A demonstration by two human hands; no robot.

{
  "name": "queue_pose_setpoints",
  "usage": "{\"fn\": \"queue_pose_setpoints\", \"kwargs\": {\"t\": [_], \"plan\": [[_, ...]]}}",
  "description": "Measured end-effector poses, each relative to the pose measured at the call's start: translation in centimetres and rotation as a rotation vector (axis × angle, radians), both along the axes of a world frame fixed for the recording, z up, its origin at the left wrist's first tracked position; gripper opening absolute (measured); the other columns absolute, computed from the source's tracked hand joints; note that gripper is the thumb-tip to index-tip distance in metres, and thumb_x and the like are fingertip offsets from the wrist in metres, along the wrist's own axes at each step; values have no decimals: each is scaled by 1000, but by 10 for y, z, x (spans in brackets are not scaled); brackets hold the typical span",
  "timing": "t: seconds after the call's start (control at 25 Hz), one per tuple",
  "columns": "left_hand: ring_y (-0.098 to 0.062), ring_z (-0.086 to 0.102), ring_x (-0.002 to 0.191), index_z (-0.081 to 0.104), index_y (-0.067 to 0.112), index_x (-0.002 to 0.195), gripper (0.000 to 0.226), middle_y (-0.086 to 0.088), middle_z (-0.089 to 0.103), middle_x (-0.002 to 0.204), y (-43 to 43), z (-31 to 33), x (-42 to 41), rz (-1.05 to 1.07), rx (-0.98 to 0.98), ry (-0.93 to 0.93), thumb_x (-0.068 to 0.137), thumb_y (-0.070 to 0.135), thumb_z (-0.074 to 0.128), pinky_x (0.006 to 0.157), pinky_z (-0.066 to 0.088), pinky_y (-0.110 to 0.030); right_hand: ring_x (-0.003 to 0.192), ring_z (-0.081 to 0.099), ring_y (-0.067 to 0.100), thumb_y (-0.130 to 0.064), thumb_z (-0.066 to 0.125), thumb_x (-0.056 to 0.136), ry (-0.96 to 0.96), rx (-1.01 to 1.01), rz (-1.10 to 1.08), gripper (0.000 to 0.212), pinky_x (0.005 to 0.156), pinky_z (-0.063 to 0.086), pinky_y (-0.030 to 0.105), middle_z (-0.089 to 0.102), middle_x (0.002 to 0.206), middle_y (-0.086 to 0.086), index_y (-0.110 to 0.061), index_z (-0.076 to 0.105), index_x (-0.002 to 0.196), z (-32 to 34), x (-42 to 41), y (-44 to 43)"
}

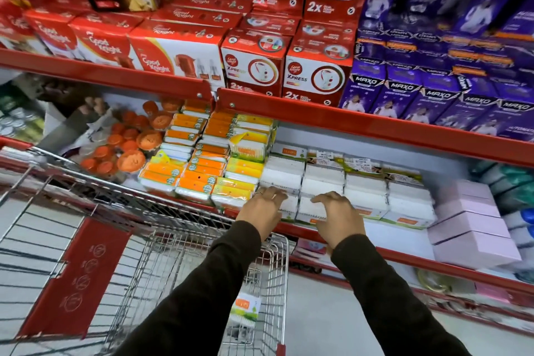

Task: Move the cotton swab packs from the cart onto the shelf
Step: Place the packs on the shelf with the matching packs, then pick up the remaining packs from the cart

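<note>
Shelf (404, 240) front edge: both hands (264, 209) (338, 218) pressed, fingers curled, on white packs (300, 205); one pack (245, 311) left in cart (277, 269), below left hand.

Both arms extended fwd and up from bottom of frame, roughly parallel, sleeves dark, long, ending at wrists. Left hand (264, 208): palm down, back of hand to camera, fingers (274, 195) curled fwd and bent at knuckles; ring visible on one finger, poss. a second, blurred. Right hand (338, 215): palm down, wrist slightly higher than knuckles, fingers (325, 199) arched, tips pointing down and left, thumb tucked under, not clearly seen. Hands near each other, apart, not touching. Neither closed into a fist; whether either grips anything cannot be told.
</note>
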State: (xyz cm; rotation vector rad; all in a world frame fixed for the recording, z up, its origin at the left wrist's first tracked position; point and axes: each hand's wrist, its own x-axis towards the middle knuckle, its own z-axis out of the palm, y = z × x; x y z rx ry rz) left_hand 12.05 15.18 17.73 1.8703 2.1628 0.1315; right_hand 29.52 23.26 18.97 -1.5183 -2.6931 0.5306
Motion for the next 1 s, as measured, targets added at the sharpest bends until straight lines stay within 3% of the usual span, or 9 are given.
{"fn": "queue_pose_setpoints", "kwargs": {"t": [0.08, 0.2, 0.32, 0.56, 0.72, 0.88, 1.0], "plan": [[-28, 52, 125, 55, 18, 136, 43, -7, 56, 136, -23, -5, -1, -62, 86, -41, 93, 24, 59, 102, 45, -37, 111, 61, 22, -5, 67, 76, 121, -41, -34, 46, 86, 56, 36, 63, 120, -2, -29, 65, 115, -5, -2, -20], [-30, 55, 120, 60, 14, 128, 39, -9, 60, 129, -58, -24, -9, -74, 40, -62, 91, 29, 63, 98, 47, -38, 101, 66, 18, -8, 73, 71, 215, -196, -38, 42, 84, 55, 32, 67, 112, -4, -29, 67, 107, -22, -15, -59], [-27, 50, 126, 53, 19, 136, 46, -6, 54, 139, -101, -63, -32, 2, -127, -75, 92, 30, 62, 104, 44, -36, 100, 65, 17, -14, 76, 74, 103, -308, 61, 40, 80, 49, 25, 66, 115, -2, -28, 66, 111, -61, -44, -104], [-29, 42, 136, 39, 18, 147, 60, -9, 42, 149, -165, -164, -86, 86, -489, -38, 93, 28, 64, 109, 44, -42, 119, 59, 26, -26, 78, 78, -241, -490, 141, 58, 100, 50, 34, 60, 133, 5, -20, 57, 131, -175, -82, -152], [-31, 39, 138, 36, 11, 148, 67, -12, 37, 151, -171, -234, -109, 50, -602, 19, 91, 29, 67, 111, 43, -44, 122, 51, 29, -37, 75, 78, -437, -525, 139, 66, 102, 48, 37, 51, 133, 11, -13, 52, 135, -246, -95, -157], [-35, 23, 148, 23, 7, 154, 87, -16, 22, 161, -161, -289, -119, -86, -688, 80, 88, 43, 68, 122, 25, -42, 121, 50, 31, -37, 78, 76, -471, -521, 166, 72, 101, 47, 39, 48, 133, 12, -12, 47, 136, -294, -97, -161], [-32, 32, 142, 37, 4, 145, 79, -16, 36, 153, -159, -301, -121, -123, -657, 54, 85, 41, 72, 119, 29, -39, 116, 56, 29, -31, 83, 71, -417, -519, 147, 69, 93, 50, 37, 49, 128, 9, -13, 49, 128, -302, -96, -162]]}}
